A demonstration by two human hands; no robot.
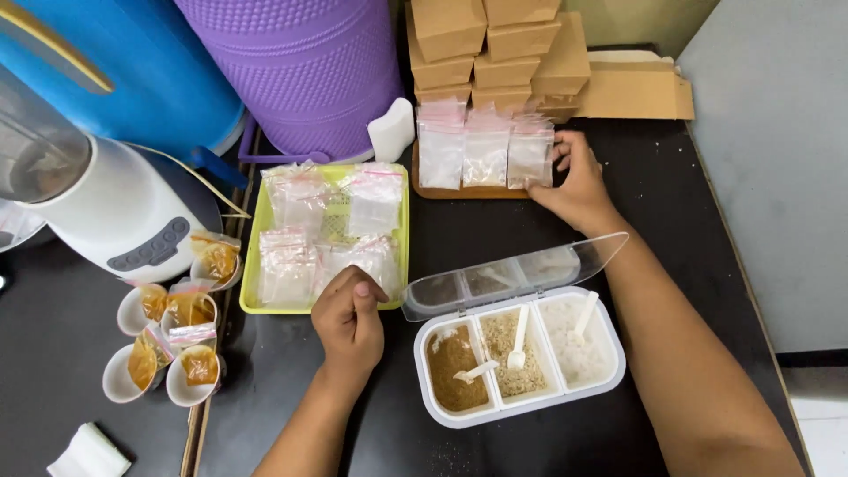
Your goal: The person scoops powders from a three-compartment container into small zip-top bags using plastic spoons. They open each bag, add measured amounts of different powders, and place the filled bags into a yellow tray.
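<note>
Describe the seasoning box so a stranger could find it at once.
On the dark table, look at the near edge, right of the yellow-green tray. The white three-compartment plastic box sits there, clear lid open. Only it holds loose brown, tan and white powders, each with a small white spoon.

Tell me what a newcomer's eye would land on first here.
Front right on the dark table, a white three-part box stands open, holding brown, tan and white powders with small scoops. At centre a lime-green tray holds small clear bags, with the left hand closed at its near edge. Behind, the right hand touches a row of bagged white powder standing on a wooden board below stacked cardboard boxes.
</note>
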